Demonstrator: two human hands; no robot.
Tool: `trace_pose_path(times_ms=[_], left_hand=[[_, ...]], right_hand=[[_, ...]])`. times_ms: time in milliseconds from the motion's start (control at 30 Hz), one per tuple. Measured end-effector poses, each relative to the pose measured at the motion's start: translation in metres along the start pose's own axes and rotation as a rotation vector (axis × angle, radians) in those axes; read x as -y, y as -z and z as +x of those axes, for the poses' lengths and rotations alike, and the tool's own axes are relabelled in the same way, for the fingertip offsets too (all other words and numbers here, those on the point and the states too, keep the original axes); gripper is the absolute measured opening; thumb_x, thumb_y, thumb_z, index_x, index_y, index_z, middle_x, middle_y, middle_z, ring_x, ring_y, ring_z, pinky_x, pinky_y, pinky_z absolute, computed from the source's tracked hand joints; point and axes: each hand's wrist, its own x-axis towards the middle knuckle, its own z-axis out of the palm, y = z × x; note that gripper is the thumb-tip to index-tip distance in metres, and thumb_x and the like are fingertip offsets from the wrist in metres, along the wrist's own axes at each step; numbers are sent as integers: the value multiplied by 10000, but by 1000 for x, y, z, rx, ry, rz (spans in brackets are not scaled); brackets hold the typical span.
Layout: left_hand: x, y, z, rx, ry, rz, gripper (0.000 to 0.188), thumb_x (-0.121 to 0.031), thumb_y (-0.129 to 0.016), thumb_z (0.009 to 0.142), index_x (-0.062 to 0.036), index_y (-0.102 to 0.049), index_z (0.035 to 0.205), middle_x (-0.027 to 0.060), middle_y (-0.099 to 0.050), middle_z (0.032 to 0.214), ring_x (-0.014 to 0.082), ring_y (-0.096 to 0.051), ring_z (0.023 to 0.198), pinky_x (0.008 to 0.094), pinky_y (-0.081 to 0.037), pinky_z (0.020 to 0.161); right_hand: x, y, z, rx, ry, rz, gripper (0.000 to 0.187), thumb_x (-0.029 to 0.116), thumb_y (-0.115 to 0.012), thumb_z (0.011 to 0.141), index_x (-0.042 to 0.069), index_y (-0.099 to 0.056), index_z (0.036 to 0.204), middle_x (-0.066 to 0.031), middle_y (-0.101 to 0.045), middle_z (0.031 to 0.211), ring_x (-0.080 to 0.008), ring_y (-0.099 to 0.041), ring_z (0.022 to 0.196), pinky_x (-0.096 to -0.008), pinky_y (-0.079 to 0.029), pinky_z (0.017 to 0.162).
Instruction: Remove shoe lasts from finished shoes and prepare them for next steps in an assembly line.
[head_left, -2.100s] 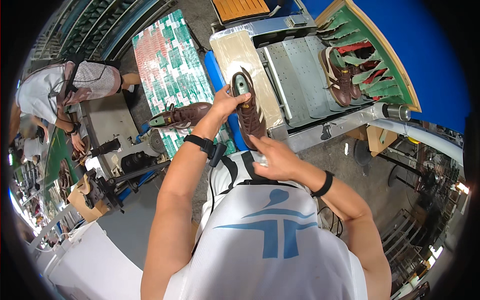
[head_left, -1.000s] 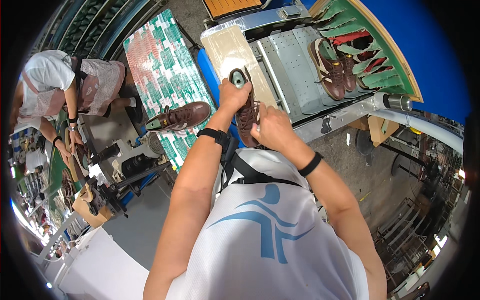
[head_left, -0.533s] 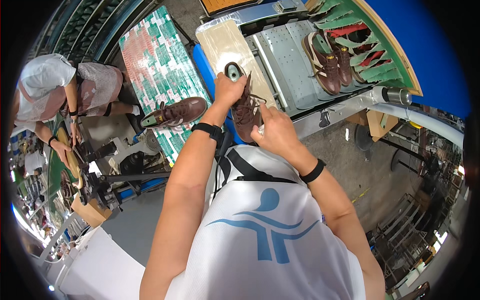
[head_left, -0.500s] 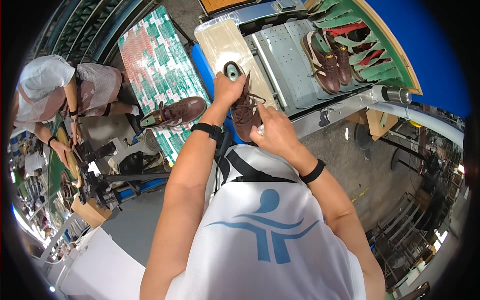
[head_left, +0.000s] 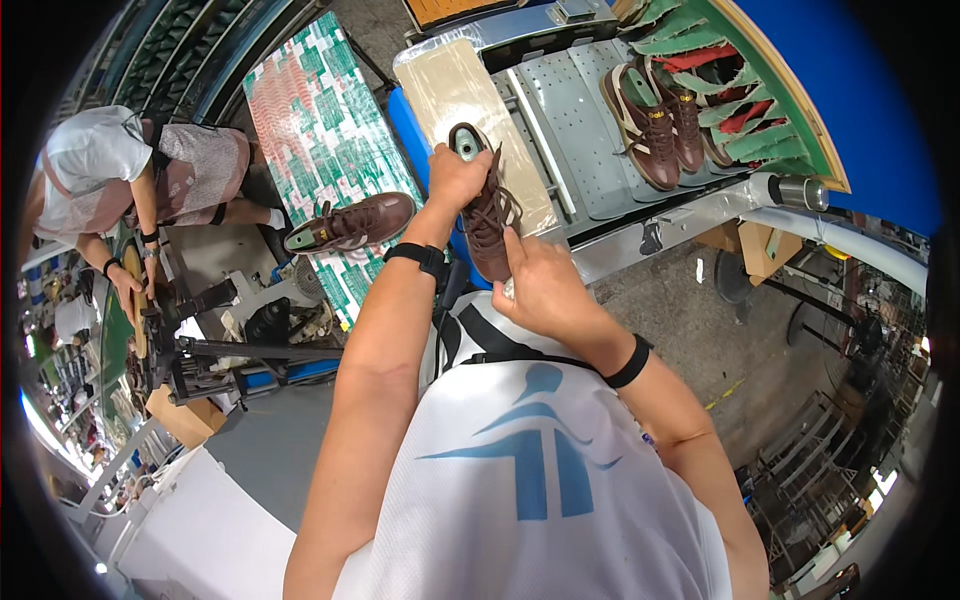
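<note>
"Brown shoe (head_left: 490, 240) — where is it?"

"In the left hand (head_left: 460, 180), whose fingers clamp it near the collar; its toe lies below them."

"And the right hand (head_left: 545, 285)?"

"Below the left fingers — its index fingertip touches the shoe's side; whether the others grip anything, I cannot tell."

"Nearby?"

"1 similar shoe (head_left: 375, 220) lies left of the left fingers, on a green-and-white surface (head_left: 310, 110); 2 upright shoes (head_left: 655, 145) stand beyond the right fingers, on grey plates (head_left: 575, 110)."

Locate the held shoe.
In the head view, the held shoe is above centre, in the left hand, right of the brown shoe on the patterned board.
</note>
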Motion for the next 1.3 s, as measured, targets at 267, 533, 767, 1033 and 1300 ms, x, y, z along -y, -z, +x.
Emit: trace_pose_path(times_ms=[267,533,767,1033,1300], left_hand=[[-9,3,-9,-9,-17,41,960,-481,-781,860,203,-463,1454,402,-544,1473,514,-618,1324,473,-522,1130],[-10,4,-13,28,4,-1,983,-501,-758,877,194,-422,1486,410,-502,1505,516,-581,1371,461,-498,1157],[-14,6,-16,34,26,-4,970,-491,-748,886,187,-413,1494,399,-507,1498,506,-583,1370,470,-498,1156],[-18,0,-12,-5,-5,58,956,-458,-754,889,185,-400,1502,398,-498,1511,503,-578,1375,466,-499,1161],[2,16,-12,-22,13,2,853,-413,-823,834,128,-543,1432,332,-663,1361,444,-678,1272,452,-567,1055]], right_hand=[[-1,-2,7,-98,117,-4,767,285,-755,844,-139,-585,1461,-193,-646,989,-366,-649,916,-461,-507,901],[-5,-31,27,-71,170,-32,776,276,-759,835,-133,-579,1470,-202,-644,999,-378,-636,923,-470,-506,900],[-4,-24,29,-2,152,59,760,265,-745,835,-149,-578,1450,-246,-672,1043,-419,-670,960,-517,-538,893],[8,-34,55,165,79,222,668,284,-737,845,-151,-620,1339,-294,-673,1035,-478,-689,930,-536,-564,886],[3,-8,18,62,16,372,727,241,-741,869,-70,-550,1498,-254,-694,1155,-438,-690,1095,-515,-552,978]])
